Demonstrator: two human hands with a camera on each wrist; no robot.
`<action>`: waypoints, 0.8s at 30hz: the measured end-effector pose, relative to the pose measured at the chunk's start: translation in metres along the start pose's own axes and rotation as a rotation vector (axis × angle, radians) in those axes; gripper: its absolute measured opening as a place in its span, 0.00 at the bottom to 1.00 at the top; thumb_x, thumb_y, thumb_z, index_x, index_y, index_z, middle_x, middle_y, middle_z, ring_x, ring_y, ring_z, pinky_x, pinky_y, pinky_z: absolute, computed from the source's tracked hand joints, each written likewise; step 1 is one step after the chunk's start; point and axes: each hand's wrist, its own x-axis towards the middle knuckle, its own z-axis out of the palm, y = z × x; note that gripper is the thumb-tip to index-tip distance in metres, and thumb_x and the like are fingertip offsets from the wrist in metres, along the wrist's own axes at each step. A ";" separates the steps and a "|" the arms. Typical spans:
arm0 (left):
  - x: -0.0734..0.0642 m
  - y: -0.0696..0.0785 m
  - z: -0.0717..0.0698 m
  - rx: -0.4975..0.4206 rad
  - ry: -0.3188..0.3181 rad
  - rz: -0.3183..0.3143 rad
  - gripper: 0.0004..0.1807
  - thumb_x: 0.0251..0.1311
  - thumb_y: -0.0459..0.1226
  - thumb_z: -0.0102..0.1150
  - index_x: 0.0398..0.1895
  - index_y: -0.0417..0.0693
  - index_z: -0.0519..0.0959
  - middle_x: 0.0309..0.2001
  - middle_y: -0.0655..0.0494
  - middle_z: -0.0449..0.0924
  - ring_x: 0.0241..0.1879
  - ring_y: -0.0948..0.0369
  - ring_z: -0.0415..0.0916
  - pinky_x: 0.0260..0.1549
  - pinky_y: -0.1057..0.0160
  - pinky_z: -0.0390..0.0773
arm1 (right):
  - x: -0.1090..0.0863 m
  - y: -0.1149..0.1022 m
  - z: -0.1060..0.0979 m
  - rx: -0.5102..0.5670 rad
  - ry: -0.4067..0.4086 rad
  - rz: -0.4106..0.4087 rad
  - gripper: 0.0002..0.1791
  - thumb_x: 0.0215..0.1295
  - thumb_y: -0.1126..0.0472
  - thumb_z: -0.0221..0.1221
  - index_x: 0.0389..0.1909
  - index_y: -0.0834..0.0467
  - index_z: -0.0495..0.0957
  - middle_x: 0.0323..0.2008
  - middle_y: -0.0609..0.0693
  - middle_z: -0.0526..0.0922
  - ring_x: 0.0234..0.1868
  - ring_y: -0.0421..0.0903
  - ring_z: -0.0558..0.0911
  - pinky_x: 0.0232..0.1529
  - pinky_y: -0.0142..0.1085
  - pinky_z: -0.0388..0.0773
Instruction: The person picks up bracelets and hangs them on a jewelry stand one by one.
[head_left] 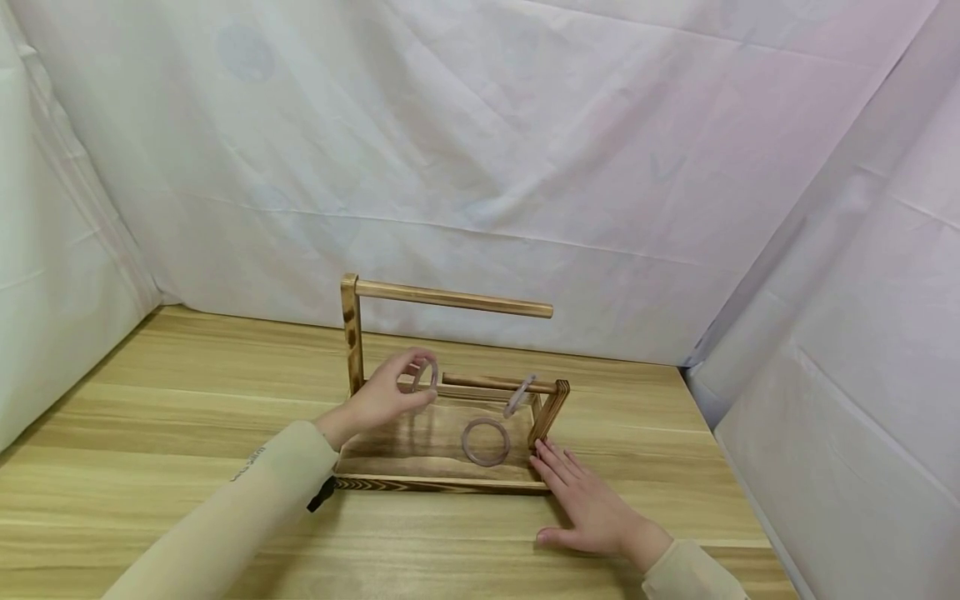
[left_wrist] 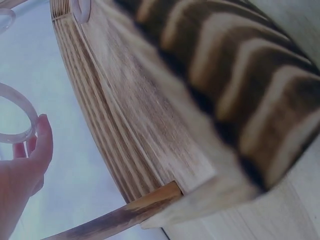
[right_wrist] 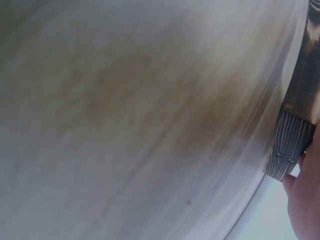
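Observation:
My left hand (head_left: 384,393) pinches a pale purple bangle (head_left: 434,377) between thumb and fingers, upright above the left part of a wooden rack's tray. The left wrist view shows the same bangle (left_wrist: 31,116) at the fingertips. The wooden rack (head_left: 442,485) has a tall bar (head_left: 450,297) on a left post and a lower bar (head_left: 480,382) on a right post. A second bangle (head_left: 513,407) hangs on the lower bar near its post. Another bangle (head_left: 466,443) lies in the tray. My right hand (head_left: 588,508) rests with straight fingers against the rack's right front corner.
The rack stands on a wood-grain table (head_left: 645,500). Pale cloth (head_left: 480,150) hangs behind the table and on both sides. A small black piece (head_left: 321,495) shows under the left wrist, beside the rack's front left corner.

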 end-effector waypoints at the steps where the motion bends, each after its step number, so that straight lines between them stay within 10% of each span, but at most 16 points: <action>1: 0.000 0.000 0.000 -0.006 0.000 0.002 0.24 0.59 0.37 0.60 0.59 0.49 0.67 0.58 0.40 0.64 0.57 0.46 0.66 0.51 0.49 0.76 | 0.000 0.000 0.000 0.001 0.000 0.001 0.52 0.54 0.31 0.56 0.69 0.65 0.57 0.71 0.60 0.56 0.70 0.57 0.58 0.72 0.26 0.28; 24: 0.001 0.013 0.000 -0.065 -0.021 0.024 0.24 0.59 0.35 0.60 0.58 0.49 0.67 0.54 0.43 0.66 0.55 0.47 0.66 0.48 0.57 0.78 | 0.000 0.000 0.000 0.008 -0.005 0.010 0.52 0.54 0.31 0.55 0.69 0.64 0.56 0.71 0.60 0.55 0.70 0.57 0.58 0.72 0.27 0.28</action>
